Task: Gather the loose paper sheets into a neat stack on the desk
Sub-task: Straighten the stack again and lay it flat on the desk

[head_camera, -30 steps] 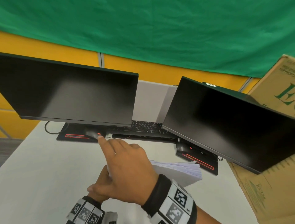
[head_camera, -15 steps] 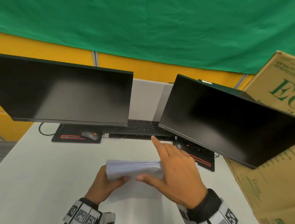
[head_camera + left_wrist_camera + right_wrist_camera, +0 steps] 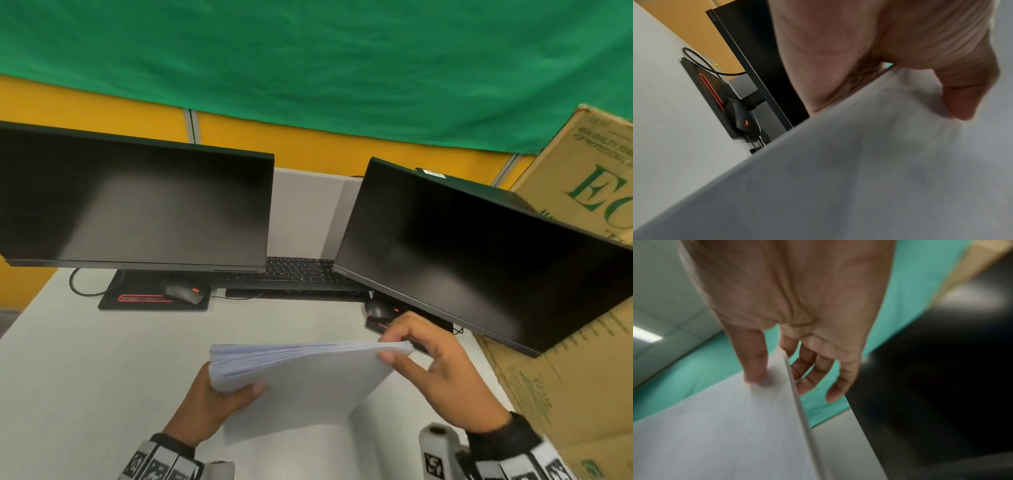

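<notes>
A thick stack of white paper sheets stands on edge on the white desk, tilted toward me. My left hand grips its left end, thumb on the near face. My right hand pinches the stack's upper right corner between thumb and fingers. The left wrist view shows the stack under my left hand's thumb. In the right wrist view the stack's edge runs between my right hand's thumb and its fingers.
Two dark monitors stand at the back with a keyboard between them. A black mouse on a pad lies at the left, another mouse at the right. A cardboard box borders the desk's right side.
My right hand came off the top of the stack, slid along it to the right end and now pinches that corner. The stack has tipped up with its near face toward me.
</notes>
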The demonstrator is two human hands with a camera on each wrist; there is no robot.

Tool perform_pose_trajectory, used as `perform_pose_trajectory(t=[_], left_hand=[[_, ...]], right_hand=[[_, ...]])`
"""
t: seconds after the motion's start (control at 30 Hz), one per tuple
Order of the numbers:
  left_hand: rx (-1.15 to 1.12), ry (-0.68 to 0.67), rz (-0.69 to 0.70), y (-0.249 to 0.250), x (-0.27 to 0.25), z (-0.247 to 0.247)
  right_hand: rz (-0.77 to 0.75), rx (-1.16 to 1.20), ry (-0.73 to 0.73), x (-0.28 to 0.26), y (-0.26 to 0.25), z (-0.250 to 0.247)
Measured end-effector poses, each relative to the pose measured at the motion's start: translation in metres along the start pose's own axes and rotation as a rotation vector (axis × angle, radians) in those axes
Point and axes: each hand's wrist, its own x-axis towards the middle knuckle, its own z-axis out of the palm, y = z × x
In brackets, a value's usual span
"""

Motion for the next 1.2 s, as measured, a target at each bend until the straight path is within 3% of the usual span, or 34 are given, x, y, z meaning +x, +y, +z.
perform_pose_trajectory(t=[0.1, 0.2, 0.4, 0.63, 0.83, 1.2], left_hand=[[-0.011, -0.010, 0.013, -0.005, 0.000, 0.001], [-0.067, 0.028, 0.001, -0.005, -0.003, 0.003], [-0.079, 0.136, 0.016, -0.011, -0.006, 0.011], [-0.047, 0.373, 0.088, -0.003, -0.002, 0.033], [0.024, 0.363, -0.041, -0.022, 0.002, 0.039], [0.088, 0.427, -0.044, -0.041, 0.011, 0.034]], right_hand=[[0.071, 0.458, 0.105, -0.007, 0.019, 0.023], [0.182, 0.621, 0.184, -0.016, 0.035, 0.056], [0.361, 0.590, 0.205, -0.016, 0.061, 0.093], [0.322, 0.575, 0.355, -0.012, 0.047, 0.105], [0.358, 0.526, 0.334, -0.016, 0.052, 0.123], [0.421, 0.502, 0.322, -0.011, 0.073, 0.132]])
